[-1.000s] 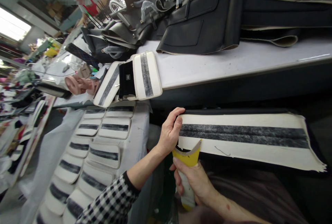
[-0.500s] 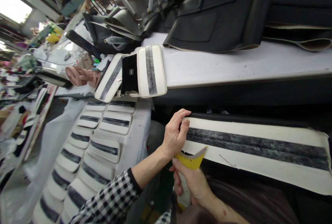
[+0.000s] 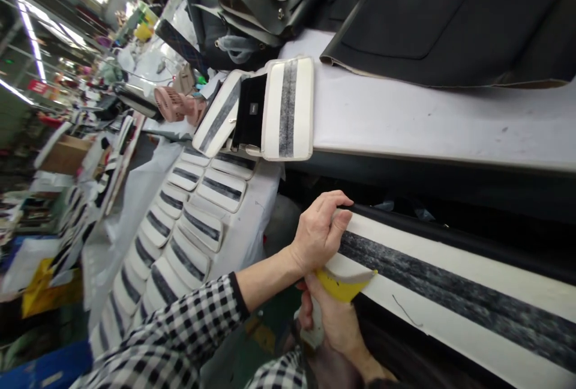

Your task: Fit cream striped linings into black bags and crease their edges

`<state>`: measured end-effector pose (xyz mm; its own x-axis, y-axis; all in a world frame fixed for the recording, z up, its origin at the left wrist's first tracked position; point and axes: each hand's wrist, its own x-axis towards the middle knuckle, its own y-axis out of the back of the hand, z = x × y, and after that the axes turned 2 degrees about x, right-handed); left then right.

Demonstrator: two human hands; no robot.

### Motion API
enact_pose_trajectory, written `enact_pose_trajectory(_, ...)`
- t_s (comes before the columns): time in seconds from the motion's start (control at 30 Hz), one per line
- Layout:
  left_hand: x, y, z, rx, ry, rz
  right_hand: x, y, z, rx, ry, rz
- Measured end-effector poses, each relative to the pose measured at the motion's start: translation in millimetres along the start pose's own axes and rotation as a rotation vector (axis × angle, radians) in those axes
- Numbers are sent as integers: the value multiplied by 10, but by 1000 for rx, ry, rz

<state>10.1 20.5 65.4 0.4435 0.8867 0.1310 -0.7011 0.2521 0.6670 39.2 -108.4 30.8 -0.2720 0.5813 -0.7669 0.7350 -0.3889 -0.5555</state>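
A long white panel (image 3: 450, 257) with a mottled dark stripe runs off to the right. My left hand (image 3: 320, 230) grips its near left end, thumb on top and fingers curled over the far edge. Just below, my right hand (image 3: 335, 317) is closed around a yellow-and-grey hand tool (image 3: 344, 287) with a concave curved edge and a pointed tip; its exact kind I cannot make out. The tool's head lies at the panel's lower edge, close under my left hand. A loose dark thread (image 3: 407, 312) lies on the panel.
Several smaller striped white pieces (image 3: 202, 230) overlap on a covered table at left. An opened striped piece with a black lining (image 3: 288, 110) rests on the white table edge (image 3: 432, 131). Behind are black bags (image 3: 418, 23) and a pink fan (image 3: 173, 104).
My view has turned left, so the surroundings sit further right in the picture. Both hands keep their holds, and the tool stays by the panel's lower edge.
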Motion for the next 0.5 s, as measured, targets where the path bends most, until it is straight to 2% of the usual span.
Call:
enact_pose_trajectory(0.1,47,-12,43,51,5,5,-12,-47,-14,81,56,39)
enact_pose_trajectory(0.2,44,-20,63,35,51,10,-57,-24,46,124,103,-42)
enact_pose_trajectory(0.27,12,-15,38,-84,133,-9,-134,46,89,82,99,-128)
enact_pose_trajectory(0.4,-144,101,-91,-515,288,-103,-452,256,39,34,160,-282)
enact_pose_trajectory(0.5,-357,291,-184,-676,260,-238,-761,432,-140,62,237,-239)
